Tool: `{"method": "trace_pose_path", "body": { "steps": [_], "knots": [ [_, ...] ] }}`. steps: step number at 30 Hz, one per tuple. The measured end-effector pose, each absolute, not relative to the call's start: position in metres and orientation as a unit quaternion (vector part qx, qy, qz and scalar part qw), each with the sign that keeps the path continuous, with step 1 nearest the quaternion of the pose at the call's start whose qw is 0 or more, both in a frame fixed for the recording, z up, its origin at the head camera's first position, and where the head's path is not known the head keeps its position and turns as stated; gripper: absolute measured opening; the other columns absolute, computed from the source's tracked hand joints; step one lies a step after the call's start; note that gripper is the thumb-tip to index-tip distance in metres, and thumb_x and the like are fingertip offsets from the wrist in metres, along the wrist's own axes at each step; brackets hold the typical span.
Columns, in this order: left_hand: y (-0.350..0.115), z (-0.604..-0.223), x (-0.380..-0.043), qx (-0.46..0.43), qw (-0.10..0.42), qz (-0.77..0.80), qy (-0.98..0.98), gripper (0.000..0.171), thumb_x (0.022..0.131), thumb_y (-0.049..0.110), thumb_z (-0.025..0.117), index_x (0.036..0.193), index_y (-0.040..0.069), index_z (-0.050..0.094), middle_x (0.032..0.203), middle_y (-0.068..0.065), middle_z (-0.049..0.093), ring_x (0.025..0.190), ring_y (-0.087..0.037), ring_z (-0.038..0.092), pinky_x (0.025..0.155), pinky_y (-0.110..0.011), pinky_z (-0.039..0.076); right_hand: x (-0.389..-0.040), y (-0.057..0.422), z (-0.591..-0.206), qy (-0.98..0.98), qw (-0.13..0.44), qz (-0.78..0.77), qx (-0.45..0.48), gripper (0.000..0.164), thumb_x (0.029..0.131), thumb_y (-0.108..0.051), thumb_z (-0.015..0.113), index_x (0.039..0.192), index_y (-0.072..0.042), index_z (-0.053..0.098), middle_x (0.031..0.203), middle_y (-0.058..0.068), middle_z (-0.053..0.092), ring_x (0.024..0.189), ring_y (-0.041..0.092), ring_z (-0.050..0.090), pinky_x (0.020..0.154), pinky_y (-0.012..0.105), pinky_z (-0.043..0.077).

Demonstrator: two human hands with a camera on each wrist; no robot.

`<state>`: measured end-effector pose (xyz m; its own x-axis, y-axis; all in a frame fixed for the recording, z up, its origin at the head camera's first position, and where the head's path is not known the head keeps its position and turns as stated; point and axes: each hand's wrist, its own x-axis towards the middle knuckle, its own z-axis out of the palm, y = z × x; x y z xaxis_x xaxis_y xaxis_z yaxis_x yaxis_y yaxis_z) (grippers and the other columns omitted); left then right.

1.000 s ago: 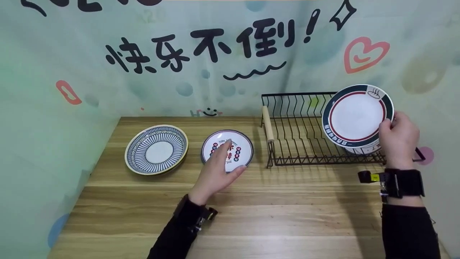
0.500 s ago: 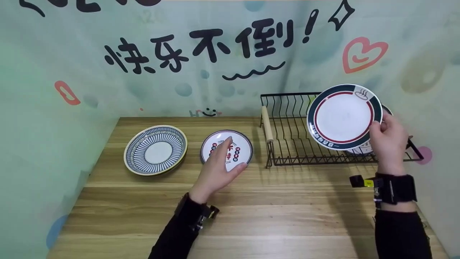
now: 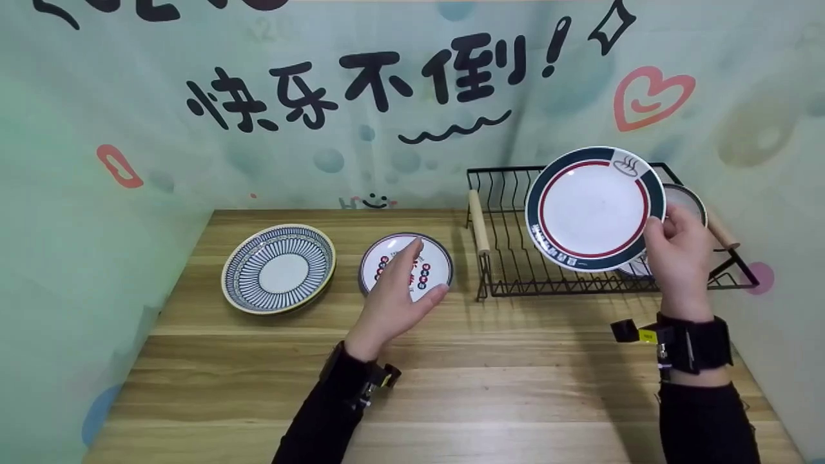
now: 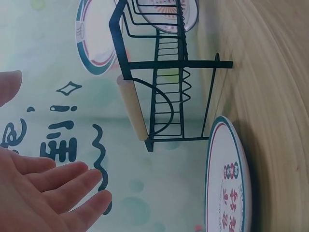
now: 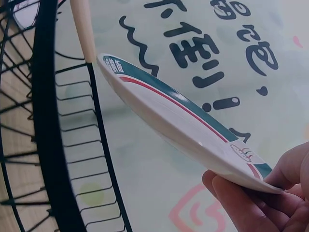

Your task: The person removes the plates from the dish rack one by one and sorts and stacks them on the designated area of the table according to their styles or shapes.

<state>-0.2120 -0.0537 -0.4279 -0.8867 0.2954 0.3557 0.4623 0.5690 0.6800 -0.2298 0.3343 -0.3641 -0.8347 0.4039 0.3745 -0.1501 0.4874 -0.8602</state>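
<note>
My right hand point(image 3: 683, 261) pinches the right rim of a white plate point(image 3: 593, 209) with a dark green border and a red ring, holding it tilted above the black wire dish rack point(image 3: 509, 258). In the right wrist view the same plate point(image 5: 174, 121) shows edge-on, thumb on its face and fingers beneath. Behind it, another plate point(image 3: 686, 200) stands in the rack's right end, partly hidden. My left hand point(image 3: 396, 303) hovers with relaxed fingers over a small white plate point(image 3: 438, 264) printed with red and blue characters. The left wrist view shows these fingers point(image 4: 63, 188) holding nothing.
A blue-and-white striped plate point(image 3: 283, 274), apparently stacked on another, lies at the left of the wooden table point(image 3: 451, 386). The rack has light wooden handles point(image 3: 480, 222) at its ends. A printed backdrop point(image 3: 361, 161) rises behind the table.
My right hand has carried the green-bordered plate leftward over the rack, uncovering more of the plate standing behind it. The left hand has barely shifted.
</note>
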Motion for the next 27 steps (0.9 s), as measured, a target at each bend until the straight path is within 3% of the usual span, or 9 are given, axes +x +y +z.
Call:
{"method": "trace_pose_path", "body": {
  "steps": [8,20,27],
  "knots": [
    [-0.05,-0.425,-0.213,-0.223,0.114,-0.429,-0.868,0.09,0.09,0.054,0.063,0.153,-0.001,0.029,0.152,-0.016,0.041,0.136,-0.029,0.041,0.115,-0.044,0.029,-0.224,0.317,-0.363,-0.807,0.287,0.513,-0.046,0.034,0.096,-0.005,0.052,0.126,0.006,0.062,0.082,-0.008,0.068,0.057,0.004,0.054,0.045,0.014,0.04],
    [-0.046,-0.419,-0.212,-0.223,0.13,-0.459,-0.85,0.083,0.093,0.049,0.062,0.151,-0.001,0.031,0.149,-0.016,0.045,0.135,-0.027,0.042,0.113,-0.044,0.031,-0.216,0.294,-0.361,-0.786,0.281,0.551,-0.008,0.031,0.095,0.0,0.054,0.125,0.007,0.062,0.086,-0.006,0.071,0.064,0.007,0.063,0.051,0.016,0.05],
    [-0.044,-0.418,-0.213,-0.226,0.145,-0.475,-0.838,0.078,0.094,0.043,0.063,0.15,-0.002,0.033,0.146,-0.018,0.047,0.134,-0.029,0.043,0.113,-0.044,0.033,-0.215,0.281,-0.365,-0.769,0.29,0.569,0.032,0.03,0.095,0.004,0.054,0.122,0.007,0.064,0.082,-0.006,0.071,0.055,0.007,0.055,0.045,0.016,0.043]
  ]
}}
